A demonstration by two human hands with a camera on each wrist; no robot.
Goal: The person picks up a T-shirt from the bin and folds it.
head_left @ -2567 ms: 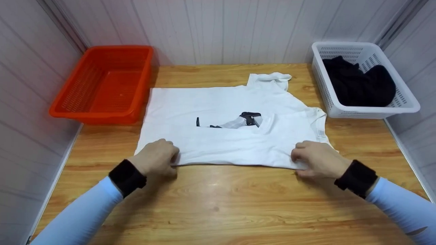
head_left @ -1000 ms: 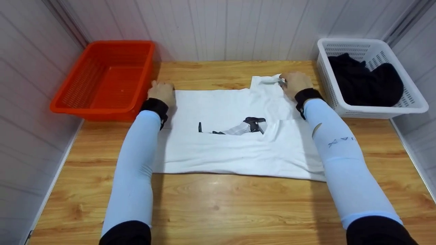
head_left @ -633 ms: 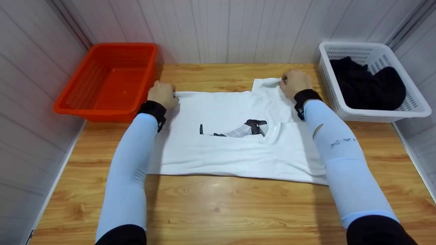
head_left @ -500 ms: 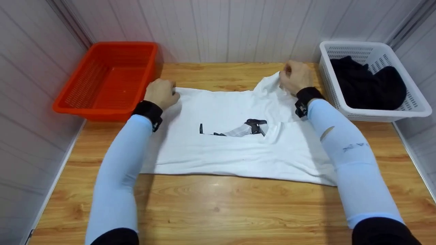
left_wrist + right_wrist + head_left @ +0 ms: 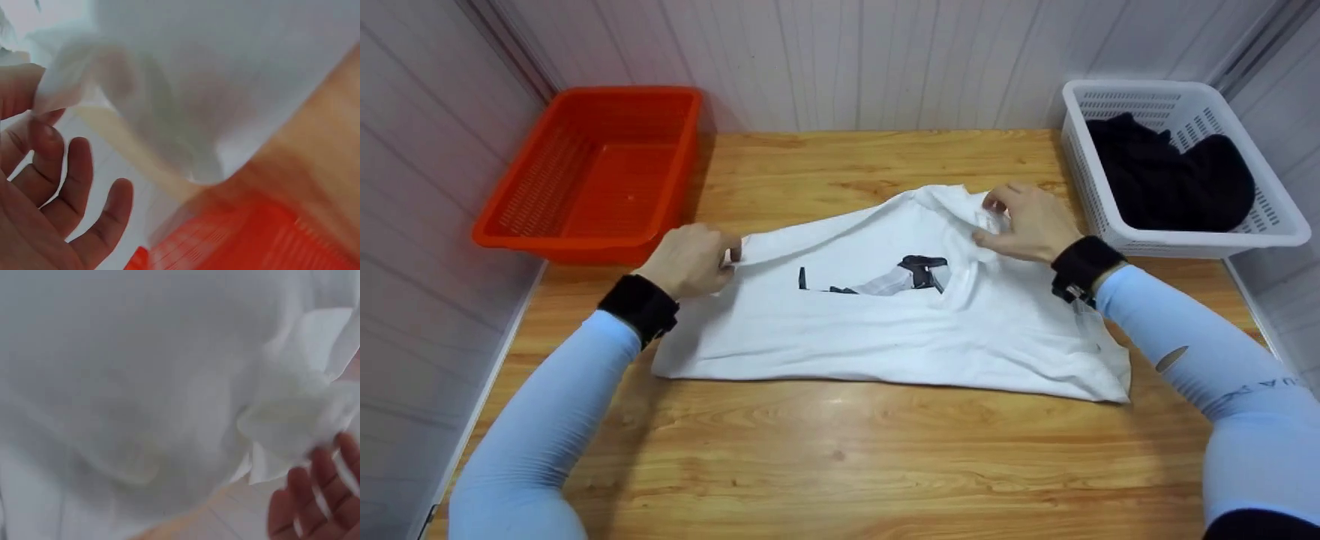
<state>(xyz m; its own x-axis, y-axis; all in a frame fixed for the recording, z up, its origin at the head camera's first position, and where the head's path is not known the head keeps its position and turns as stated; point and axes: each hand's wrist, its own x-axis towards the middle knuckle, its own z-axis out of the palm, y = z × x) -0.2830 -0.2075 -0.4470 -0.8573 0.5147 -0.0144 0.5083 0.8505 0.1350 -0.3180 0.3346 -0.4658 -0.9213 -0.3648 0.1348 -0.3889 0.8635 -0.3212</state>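
Observation:
A white T-shirt (image 5: pixel 840 337) lies sideways on the wooden table, its near part folded over a dark-and-grey print (image 5: pixel 911 276). My left hand (image 5: pixel 686 259) pinches the far corner of its hem, raised off the table; in the left wrist view, thumb and index finger meet on the cloth while the other fingers (image 5: pixel 79 180) are spread. At the shoulder end, my right hand (image 5: pixel 1035 221) holds the sleeve side with thumb and fingers. The right wrist view shows blurred fingertips (image 5: pixel 312 467) at the loose cloth; the thumb is out of sight there.
At the back left stands an orange plastic basket (image 5: pixel 585 244) with nothing seen in it. A white basket (image 5: pixel 1200 238) with black cloth (image 5: pixel 1177 176) stands at the back right. Panelled walls (image 5: pixel 885 60) close off the back and both sides.
Both hands went from the shirt's near edge to its far edge, took hold there, lifted it and drew it toward the body. The far edge now slants up and folds over.

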